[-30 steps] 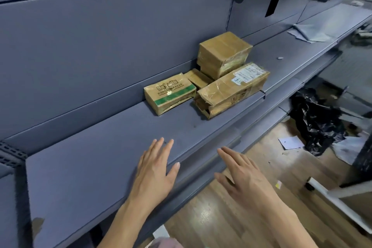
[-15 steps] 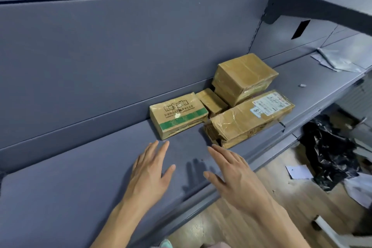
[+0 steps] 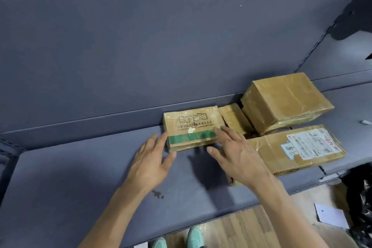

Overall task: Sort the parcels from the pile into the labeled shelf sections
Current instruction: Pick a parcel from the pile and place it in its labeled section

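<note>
Green-banded parcel (image 3: 191, 127) lies flat on grey shelf (image 3: 80, 177), against back panel, leftmost of four cartons. Left hand (image 3: 150, 160) at its near left corner: fingers straight, grip slack, thumb tip at carton edge. Right hand (image 3: 239, 155) over its right end: fingers spread, grip slack, nothing held, contact unclear. Small carton (image 3: 231, 117) just right of parcel. Bulky carton (image 3: 285, 100) farther right. Labelled flat carton (image 3: 298, 151) near right, partly behind right hand.
</note>
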`<state>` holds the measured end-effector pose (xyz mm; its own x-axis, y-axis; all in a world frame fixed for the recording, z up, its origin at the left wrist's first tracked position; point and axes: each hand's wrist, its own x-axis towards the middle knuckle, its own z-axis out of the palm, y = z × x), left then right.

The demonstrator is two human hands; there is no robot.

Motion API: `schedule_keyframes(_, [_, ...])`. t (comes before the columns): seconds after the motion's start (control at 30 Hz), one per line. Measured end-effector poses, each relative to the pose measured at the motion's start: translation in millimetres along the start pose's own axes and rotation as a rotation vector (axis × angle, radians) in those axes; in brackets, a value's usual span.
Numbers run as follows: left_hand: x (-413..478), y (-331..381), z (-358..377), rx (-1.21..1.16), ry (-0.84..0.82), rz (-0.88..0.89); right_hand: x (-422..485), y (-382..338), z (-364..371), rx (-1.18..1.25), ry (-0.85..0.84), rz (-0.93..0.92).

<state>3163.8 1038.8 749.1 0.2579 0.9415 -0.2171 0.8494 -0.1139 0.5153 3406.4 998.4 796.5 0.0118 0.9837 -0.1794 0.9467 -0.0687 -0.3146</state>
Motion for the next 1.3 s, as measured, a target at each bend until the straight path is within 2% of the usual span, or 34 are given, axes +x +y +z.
schedule_keyframes(0.2, [33.4, 12.6, 15.8, -0.028, 0.029, -0.076, 54.7, 27.5, 4.0, -0.053, -0.106, -0.024])
schedule_keyframes(0.4, [38.7, 23.7, 24.1, -0.172, 0.116, -0.139, 77.2, 33.7, 11.8, -0.16, -0.158, -0.047])
schedule_keyframes(0.63, [31.3, 20.3, 20.8, -0.331, 0.208, -0.32, 68.5, 15.7, 14.7, -0.074, -0.193, -0.054])
schedule_keyframes(0.83, [19.2, -0.2, 7.0, -0.462, 0.196, -0.457, 59.1, -5.7, 17.9, 0.073, -0.213, -0.039])
schedule_keyframes(1.0, [0.1, -21.1, -9.3, -0.735, 0.237, -0.399, 48.0, -21.4, 21.2, 0.196, -0.2, -0.031])
schedule_keyframes(1.1, [-16.8, -35.5, -17.9, -0.794, 0.235, -0.329, 44.5, -29.5, 22.2, 0.289, -0.168, 0.001])
schedule_keyframes(1.3, [-31.8, -45.3, -34.0, -0.887, 0.087, -0.181, 41.3, -42.6, 25.4, 0.502, -0.107, 0.064])
